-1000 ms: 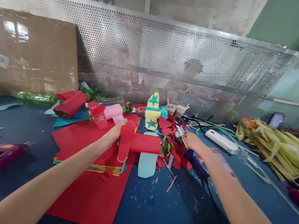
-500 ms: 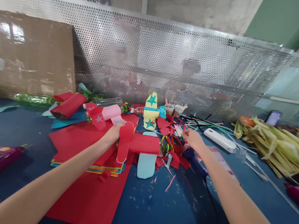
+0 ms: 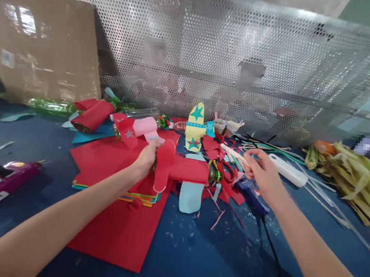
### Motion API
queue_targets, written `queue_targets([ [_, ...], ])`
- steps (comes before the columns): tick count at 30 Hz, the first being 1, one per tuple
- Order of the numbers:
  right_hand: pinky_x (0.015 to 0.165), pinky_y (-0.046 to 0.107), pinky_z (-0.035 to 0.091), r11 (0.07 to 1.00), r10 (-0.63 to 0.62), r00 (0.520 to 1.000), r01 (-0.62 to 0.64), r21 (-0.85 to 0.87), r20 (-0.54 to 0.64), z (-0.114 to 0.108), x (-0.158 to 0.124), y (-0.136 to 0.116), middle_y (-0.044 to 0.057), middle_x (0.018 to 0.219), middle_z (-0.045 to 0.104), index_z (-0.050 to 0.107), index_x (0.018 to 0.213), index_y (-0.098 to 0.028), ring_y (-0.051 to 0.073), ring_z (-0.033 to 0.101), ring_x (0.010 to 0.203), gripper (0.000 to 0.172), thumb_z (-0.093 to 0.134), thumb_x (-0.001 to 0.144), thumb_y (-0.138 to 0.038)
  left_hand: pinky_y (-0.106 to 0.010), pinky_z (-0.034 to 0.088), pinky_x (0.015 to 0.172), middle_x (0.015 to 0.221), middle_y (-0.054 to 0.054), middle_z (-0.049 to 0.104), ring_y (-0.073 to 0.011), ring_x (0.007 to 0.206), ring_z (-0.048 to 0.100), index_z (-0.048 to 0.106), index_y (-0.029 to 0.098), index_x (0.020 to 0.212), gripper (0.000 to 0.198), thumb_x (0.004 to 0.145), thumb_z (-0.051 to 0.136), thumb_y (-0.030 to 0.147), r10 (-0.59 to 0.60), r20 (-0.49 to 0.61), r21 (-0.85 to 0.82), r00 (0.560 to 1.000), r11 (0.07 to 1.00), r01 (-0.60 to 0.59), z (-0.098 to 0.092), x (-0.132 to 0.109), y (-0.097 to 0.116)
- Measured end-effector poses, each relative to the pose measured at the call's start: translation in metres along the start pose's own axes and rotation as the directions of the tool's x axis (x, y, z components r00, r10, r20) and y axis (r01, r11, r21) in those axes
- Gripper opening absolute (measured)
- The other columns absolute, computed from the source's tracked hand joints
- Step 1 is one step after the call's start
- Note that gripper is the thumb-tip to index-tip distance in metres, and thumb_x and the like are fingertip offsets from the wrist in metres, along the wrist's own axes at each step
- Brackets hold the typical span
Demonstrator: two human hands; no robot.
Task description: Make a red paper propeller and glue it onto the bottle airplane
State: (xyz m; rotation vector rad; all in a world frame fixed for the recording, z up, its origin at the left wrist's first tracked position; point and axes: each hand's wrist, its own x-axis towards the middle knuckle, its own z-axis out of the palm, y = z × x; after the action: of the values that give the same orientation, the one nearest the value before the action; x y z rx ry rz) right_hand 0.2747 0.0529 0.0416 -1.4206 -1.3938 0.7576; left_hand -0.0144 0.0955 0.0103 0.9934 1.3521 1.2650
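My left hand (image 3: pixel 146 158) is closed on the tail end of a toy plane (image 3: pixel 189 170), a bottle wrapped in red sheet with light blue wings. Its green bottle neck points right, and a rounded red tail piece stands by my fingers. My right hand (image 3: pixel 261 169) pinches a thin white stick (image 3: pixel 234 153) that slants up to the left over red scraps (image 3: pixel 213 146). Below that hand lies a blue tool with a cord (image 3: pixel 254 198), probably a glue gun. Behind the plane is another one with yellow wings (image 3: pixel 193 135) and teal stars.
Red sheets (image 3: pixel 116 243) lie under and left of the plane. Red and pink wrapped bottles (image 3: pixel 94 116) sit behind them. A purple power strip (image 3: pixel 11 184) is at left, a white device (image 3: pixel 288 170) and corn husks (image 3: pixel 346 178) at right. A perforated metal screen (image 3: pixel 212 37) stands behind.
My right hand has lifted the white stick from the scrap pile and drawn it back to the right. My left hand still grips the plane. The view has tilted down.
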Motion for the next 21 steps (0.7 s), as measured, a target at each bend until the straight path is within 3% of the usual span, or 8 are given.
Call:
queue_targets([
  [5, 0.049, 0.024, 0.041, 0.954, -0.048, 0.996, 0.024, 0.298, 0.073, 0.012, -0.037, -0.008, -0.008, 0.054, 0.041, 0.051, 0.073, -0.023, 0.009, 0.043, 0.049, 0.031, 0.066, 0.071, -0.049, -0.040, 0.051, 0.080, 0.113, -0.008, 0.058, -0.0215, 0.095, 0.059, 0.055, 0.015, 0.114, 0.031, 0.090, 0.055, 0.035, 0.240, -0.072, 0.047, 0.968, 0.970, -0.238, -0.004, 0.003, 0.011],
  [8, 0.043, 0.022, 0.036, 0.924, -0.046, 0.995, 0.009, 0.381, 0.089, 0.020, -0.048, -0.007, -0.008, 0.050, 0.041, 0.053, 0.073, -0.022, 0.008, 0.039, 0.044, 0.030, 0.068, 0.071, -0.048, -0.032, 0.045, 0.088, 0.101, -0.004, 0.058, -0.0177, 0.099, 0.054, 0.057, 0.017, 0.095, 0.026, 0.096, 0.035, 0.031, 0.486, -0.145, 0.118, 0.862, 0.873, -0.473, -0.007, -0.010, 0.027],
  [11, 0.038, 0.021, 0.033, 0.907, -0.055, 0.993, 0.005, 0.421, 0.106, 0.026, -0.056, -0.006, -0.010, 0.043, 0.041, 0.054, 0.075, -0.022, 0.008, 0.037, 0.038, 0.025, 0.066, 0.077, -0.044, -0.028, 0.042, 0.089, 0.095, -0.003, 0.058, -0.0165, 0.095, 0.052, 0.056, 0.020, 0.085, 0.023, 0.092, 0.040, 0.035, 0.648, 0.012, 0.185, 0.762, 0.747, -0.638, 0.002, -0.049, 0.033],
  [13, 0.035, 0.020, 0.031, 0.907, -0.065, 0.991, 0.008, 0.421, 0.121, 0.028, -0.063, -0.006, -0.009, 0.041, 0.041, 0.053, 0.072, -0.022, 0.007, 0.037, 0.035, 0.026, 0.066, 0.077, -0.043, -0.029, 0.046, 0.080, 0.084, -0.003, 0.061, -0.0176, 0.083, 0.056, 0.060, 0.020, 0.079, 0.019, 0.084, 0.055, 0.038, 0.628, 0.269, 0.204, 0.731, 0.704, -0.680, 0.016, -0.080, 0.027],
  [14, 0.034, 0.020, 0.030, 0.911, -0.069, 0.989, 0.010, 0.412, 0.131, 0.029, -0.067, -0.006, -0.009, 0.040, 0.041, 0.051, 0.069, -0.022, 0.007, 0.037, 0.033, 0.027, 0.066, 0.077, -0.043, -0.029, 0.048, 0.075, 0.084, -0.003, 0.063, -0.0179, 0.079, 0.057, 0.063, 0.020, 0.086, 0.020, 0.078, 0.063, 0.038, 0.582, 0.390, 0.208, 0.713, 0.699, -0.685, 0.023, -0.095, 0.022],
  [16, 0.033, 0.019, 0.029, 0.929, -0.084, 0.985, 0.024, 0.370, 0.149, 0.029, -0.076, -0.005, -0.009, 0.038, 0.041, 0.046, 0.065, -0.022, 0.007, 0.035, 0.032, 0.029, 0.062, 0.080, -0.041, -0.029, 0.048, 0.075, 0.099, -0.006, 0.062, -0.0174, 0.082, 0.058, 0.056, 0.019, 0.107, 0.029, 0.084, 0.056, 0.036, 0.382, 0.631, 0.261, 0.675, 0.715, -0.649, 0.036, -0.116, 0.010],
  [18, 0.035, 0.019, 0.029, 0.956, -0.104, 0.982, 0.054, 0.289, 0.159, 0.028, -0.083, -0.003, -0.009, 0.040, 0.042, 0.044, 0.065, -0.023, 0.007, 0.036, 0.033, 0.027, 0.060, 0.083, -0.036, -0.026, 0.046, 0.068, 0.087, -0.004, 0.060, -0.0141, 0.071, 0.056, 0.052, 0.018, 0.105, 0.021, 0.092, 0.043, 0.031, 0.193, 0.740, 0.313, 0.644, 0.749, -0.584, 0.043, -0.126, -0.001],
  [21, 0.036, 0.020, 0.027, 0.979, -0.160, 0.955, 0.120, 0.167, 0.250, 0.030, -0.089, 0.001, -0.008, 0.043, 0.040, 0.039, 0.062, -0.023, 0.007, 0.035, 0.036, 0.030, 0.061, 0.081, -0.032, -0.022, 0.043, 0.059, 0.071, 0.001, 0.052, -0.0116, 0.061, 0.050, 0.050, 0.019, 0.085, 0.014, 0.092, 0.038, 0.021, 0.137, 0.787, 0.309, 0.602, 0.757, -0.576, 0.044, -0.129, -0.010],
])
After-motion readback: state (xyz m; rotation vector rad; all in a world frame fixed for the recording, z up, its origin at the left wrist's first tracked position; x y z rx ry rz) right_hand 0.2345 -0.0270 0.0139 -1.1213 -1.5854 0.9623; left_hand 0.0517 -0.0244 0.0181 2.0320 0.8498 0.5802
